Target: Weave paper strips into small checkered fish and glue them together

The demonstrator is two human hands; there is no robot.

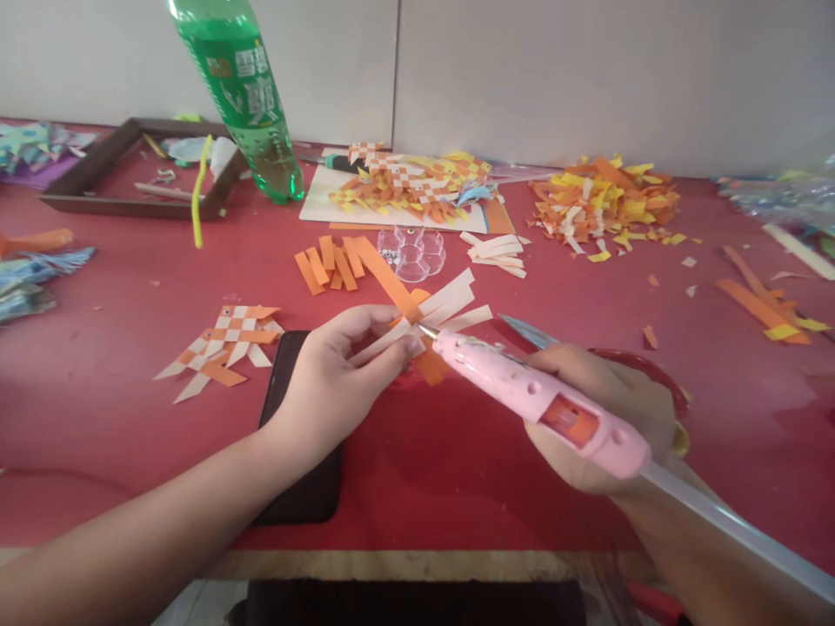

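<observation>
My left hand (339, 369) is closed in a pinch on a bundle of orange and cream paper strips (444, 306) held just above the red table (457, 487). My right hand (604, 417) grips a pink hot glue gun (522, 382), and its metal nozzle touches the strips right at my left thumb and fingertips. A clear glue stick (731, 526) sticks out of the back of the gun. Red-handled scissors (535, 333) lie on the table under my right hand.
A black phone (306, 487) lies under my left wrist. A woven orange-and-cream paper piece (225, 343) sits to the left. Farther back are loose orange strips (332, 265), a clear plastic flower-shaped box (412, 252), a green bottle (251, 96), a wooden frame (97, 187) and paper scrap piles (604, 204).
</observation>
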